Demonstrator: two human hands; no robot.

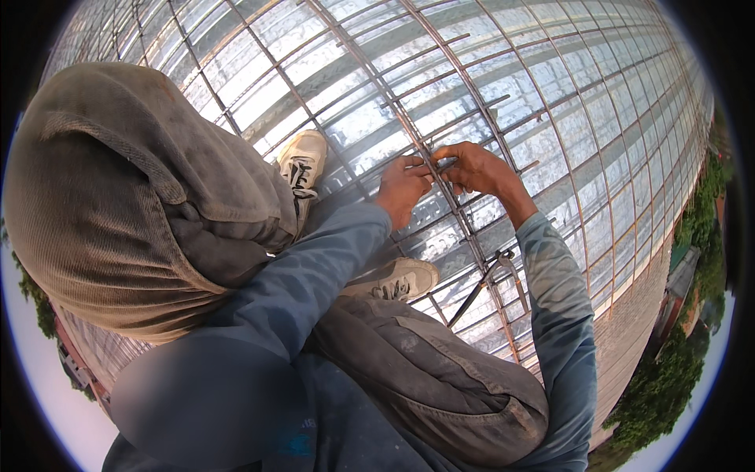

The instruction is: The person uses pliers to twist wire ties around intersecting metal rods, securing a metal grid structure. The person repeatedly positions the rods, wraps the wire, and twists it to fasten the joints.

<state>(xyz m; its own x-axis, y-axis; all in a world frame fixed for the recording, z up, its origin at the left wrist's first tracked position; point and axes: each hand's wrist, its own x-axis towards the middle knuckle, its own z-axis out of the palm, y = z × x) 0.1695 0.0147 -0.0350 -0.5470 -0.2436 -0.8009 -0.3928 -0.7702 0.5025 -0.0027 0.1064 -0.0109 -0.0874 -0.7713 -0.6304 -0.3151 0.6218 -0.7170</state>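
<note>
Two hands on one rebar crossing, high up on the deck.
Both my left hand (403,187) and right hand (474,167) pinch a thin tie wire (442,166) at the rebar (440,189) crossing ahead of my shoes (303,161). I judge the wire end could slip and jab a fingertip, or my foot could roll off a bar. My fingertips hide the twist itself; the pincers (491,277) lie half in shadow.

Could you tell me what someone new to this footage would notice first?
Both hands meet at centre frame, the left hand and right hand pinching a crossing in the rebar grid that covers the shiny metal decking. A pincer tool lies on the bars by the right forearm, and pale shoes stand on the mesh.
</note>
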